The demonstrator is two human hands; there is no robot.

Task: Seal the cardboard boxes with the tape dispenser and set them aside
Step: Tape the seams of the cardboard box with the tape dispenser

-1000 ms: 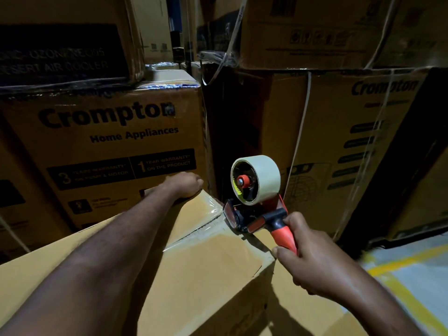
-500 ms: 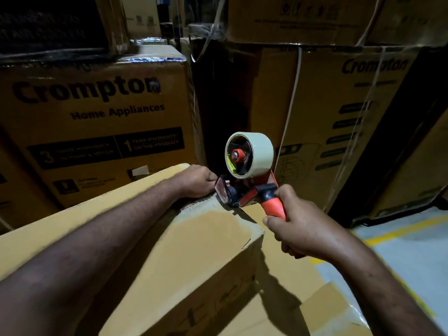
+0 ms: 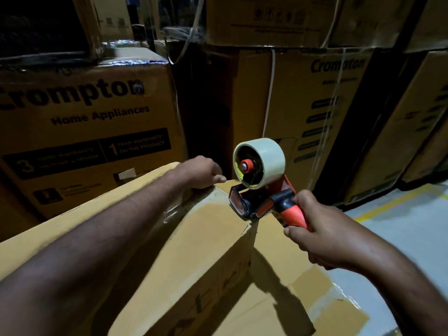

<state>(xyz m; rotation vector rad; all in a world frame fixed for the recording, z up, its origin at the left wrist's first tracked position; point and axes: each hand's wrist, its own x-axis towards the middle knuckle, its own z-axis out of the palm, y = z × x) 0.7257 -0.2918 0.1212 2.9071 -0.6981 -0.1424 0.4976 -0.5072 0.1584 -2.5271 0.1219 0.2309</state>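
The tape dispenser is held by its orange handle in the right hand, whose fingers are closed firmly around it. Its black front end is set on the right edge of the cardboard box, near the far corner, with the tape roll standing above. The left hand rests on the far edge of the same box with the fingers bent; whether the edge is really gripped cannot be told. A glossy strip of tape is seen along the top seam, so the step in hand is judged to be the finishing of this strip. For a good result, the dispenser should be carried over the edge and pressed down the side wall, the box should be steadied against the pull, and the tape should be cut with a short tilt and then smoothed flat.
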